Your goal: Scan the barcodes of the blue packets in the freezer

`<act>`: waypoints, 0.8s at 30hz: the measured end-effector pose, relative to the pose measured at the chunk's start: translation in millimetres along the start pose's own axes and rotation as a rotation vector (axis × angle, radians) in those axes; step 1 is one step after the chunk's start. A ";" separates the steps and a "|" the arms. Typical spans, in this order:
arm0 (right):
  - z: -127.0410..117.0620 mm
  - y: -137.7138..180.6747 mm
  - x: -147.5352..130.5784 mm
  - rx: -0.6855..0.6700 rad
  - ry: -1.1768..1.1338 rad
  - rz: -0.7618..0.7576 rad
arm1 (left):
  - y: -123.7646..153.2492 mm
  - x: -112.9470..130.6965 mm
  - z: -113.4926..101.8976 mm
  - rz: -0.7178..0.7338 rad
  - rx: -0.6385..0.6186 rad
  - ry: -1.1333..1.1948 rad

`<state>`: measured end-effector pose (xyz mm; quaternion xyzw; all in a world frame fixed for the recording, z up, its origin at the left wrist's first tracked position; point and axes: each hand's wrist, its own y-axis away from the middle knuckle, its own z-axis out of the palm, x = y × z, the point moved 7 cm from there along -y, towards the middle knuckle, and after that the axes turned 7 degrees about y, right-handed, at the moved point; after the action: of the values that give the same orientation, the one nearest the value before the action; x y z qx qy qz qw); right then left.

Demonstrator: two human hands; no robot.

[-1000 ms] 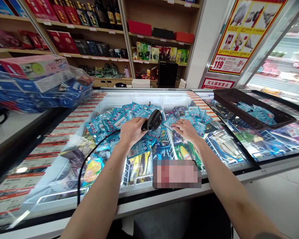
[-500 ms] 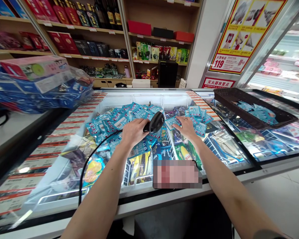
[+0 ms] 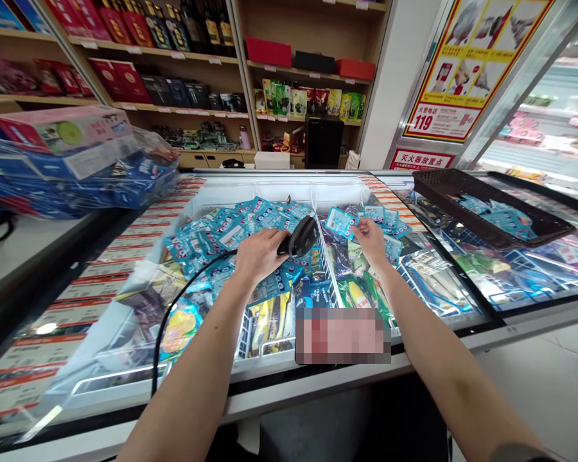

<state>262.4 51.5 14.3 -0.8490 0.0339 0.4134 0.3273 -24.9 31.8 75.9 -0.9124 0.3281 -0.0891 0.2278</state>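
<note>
My left hand (image 3: pixel 259 253) grips a black barcode scanner (image 3: pixel 302 237) over the open chest freezer (image 3: pixel 250 189); its black cable (image 3: pixel 173 308) trails down to the left. My right hand (image 3: pixel 370 240) holds up a small blue packet (image 3: pixel 340 222) by its edge, just right of the scanner's head. Below both hands lie several more blue packets (image 3: pixel 231 231), heaped in the freezer's wire baskets.
A black tray (image 3: pixel 486 212) with a few blue packets rests on the glass lid at right. Wrapped boxes (image 3: pixel 72 160) are stacked on the left. A blurred rectangle (image 3: pixel 341 335) sits on the freezer's front edge. Shelves of goods (image 3: pixel 173 64) line the back wall.
My right hand went from lying flat on the packets to lifting one blue packet up beside the scanner. My left hand with the scanner has barely moved.
</note>
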 end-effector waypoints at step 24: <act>-6.7 5.0 1.8 0.053 -0.286 0.191 | -0.1 8.5 1.1 0.072 -0.042 0.020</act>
<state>266.5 44.0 13.4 -0.7655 0.0783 0.5582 0.3104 -18.0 26.8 75.1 -0.9036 0.3649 -0.0830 0.2085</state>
